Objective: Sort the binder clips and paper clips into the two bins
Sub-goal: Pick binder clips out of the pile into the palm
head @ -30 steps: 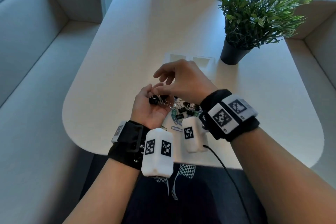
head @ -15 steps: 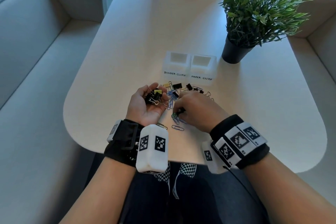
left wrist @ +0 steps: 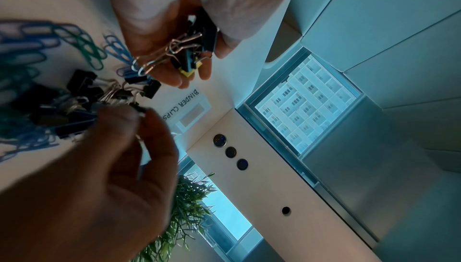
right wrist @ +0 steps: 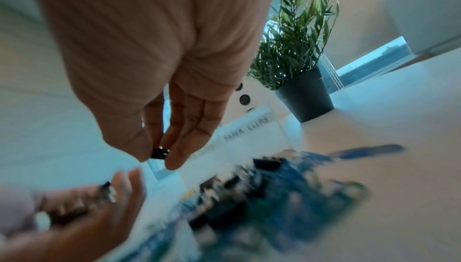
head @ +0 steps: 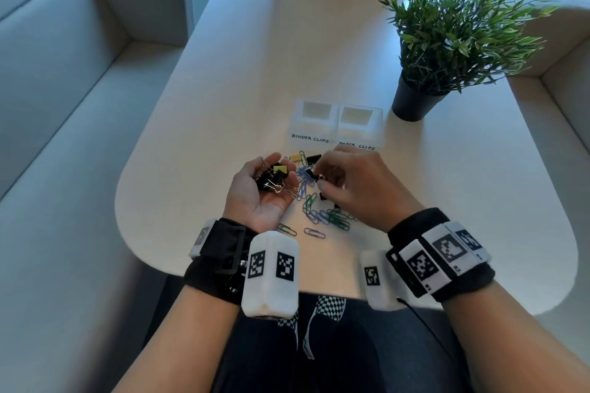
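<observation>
Since the earlier frame, the right hand [head: 357, 183] has been shifted from the near paper clips to the heap's middle, where a black binder clip [right wrist: 160, 153] is pinched. Several binder clips [head: 273, 178] are cupped in the left hand [head: 265, 191] at 9 o'clock. Both bins [head: 311, 124] at 12 o'clock appear unfilled; paper clips [head: 322, 215] remain on the tabletop [head: 463, 201].

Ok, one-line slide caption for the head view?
Left hand cups binder clips; right hand pinches another above the pile.
</observation>
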The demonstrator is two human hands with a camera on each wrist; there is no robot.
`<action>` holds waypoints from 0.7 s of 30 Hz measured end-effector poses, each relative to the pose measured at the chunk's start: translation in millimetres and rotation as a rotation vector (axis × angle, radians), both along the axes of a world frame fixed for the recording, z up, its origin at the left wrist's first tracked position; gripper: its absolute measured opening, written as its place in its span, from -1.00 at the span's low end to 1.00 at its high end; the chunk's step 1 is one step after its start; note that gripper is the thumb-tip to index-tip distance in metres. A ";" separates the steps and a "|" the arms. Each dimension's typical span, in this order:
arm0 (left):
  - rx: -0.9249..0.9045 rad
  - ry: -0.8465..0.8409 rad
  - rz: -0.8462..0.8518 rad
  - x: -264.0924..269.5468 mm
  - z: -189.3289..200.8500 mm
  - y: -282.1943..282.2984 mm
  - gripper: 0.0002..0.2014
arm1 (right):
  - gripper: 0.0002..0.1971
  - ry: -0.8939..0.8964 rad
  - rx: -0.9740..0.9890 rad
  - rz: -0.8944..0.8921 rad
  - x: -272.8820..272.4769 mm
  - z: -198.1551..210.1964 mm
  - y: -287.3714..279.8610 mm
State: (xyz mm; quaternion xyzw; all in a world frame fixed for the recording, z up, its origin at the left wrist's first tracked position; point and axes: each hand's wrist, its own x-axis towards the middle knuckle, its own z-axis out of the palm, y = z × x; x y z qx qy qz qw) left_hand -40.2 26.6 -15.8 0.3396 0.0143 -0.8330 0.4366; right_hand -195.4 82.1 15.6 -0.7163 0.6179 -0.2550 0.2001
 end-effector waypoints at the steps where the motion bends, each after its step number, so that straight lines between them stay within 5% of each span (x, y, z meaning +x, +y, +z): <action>1: -0.001 0.004 -0.004 -2.0 -0.1 0.2 -0.74 | -0.89 -0.044 -0.035 -0.012 1.9 4.5 -3.3; 6: -0.043 0.062 -0.094 -14.1 2.3 2.9 -0.70 | -0.84 -0.060 -0.027 0.099 22.1 16.8 -18.9; 11: 0.007 0.037 -0.047 -22.5 13.3 -13.6 -0.74 | -0.79 -0.076 -0.176 -0.079 4.4 19.4 -14.6; 18: -0.218 -0.201 -0.079 -53.2 53.1 -71.4 -0.74 | -0.83 -0.033 -0.206 -0.245 -29.8 14.2 -2.1; 21: -0.329 -0.476 -0.076 -76.3 50.6 -83.4 -0.78 | -0.84 -0.028 -0.209 -0.267 -34.3 11.4 2.3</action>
